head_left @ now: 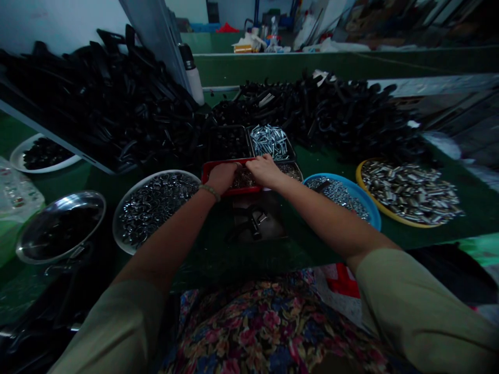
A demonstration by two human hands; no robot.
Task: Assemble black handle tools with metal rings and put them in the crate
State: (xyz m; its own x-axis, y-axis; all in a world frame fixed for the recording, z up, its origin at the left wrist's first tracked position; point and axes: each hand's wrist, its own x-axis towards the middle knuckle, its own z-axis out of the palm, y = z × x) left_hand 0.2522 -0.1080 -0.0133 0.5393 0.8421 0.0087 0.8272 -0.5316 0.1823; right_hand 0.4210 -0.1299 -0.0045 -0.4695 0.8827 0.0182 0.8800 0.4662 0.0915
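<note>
Your left hand (222, 178) and right hand (265, 170) are hanging over opposite ends of the red tray (249, 190) at 12 o'clock, probably because its small parts (245, 179) need picking out. The white basin (116, 223) at 11 and blue basin (375, 214) at 1 are sitting handy, I'd guess. Your fingers are curling out of sight, so can't tell if they're gripping anything; shadow's swallowing the black piece (255, 228) at 6 from the tray.

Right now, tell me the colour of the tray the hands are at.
The tray is red, seen best in the head view.
</note>
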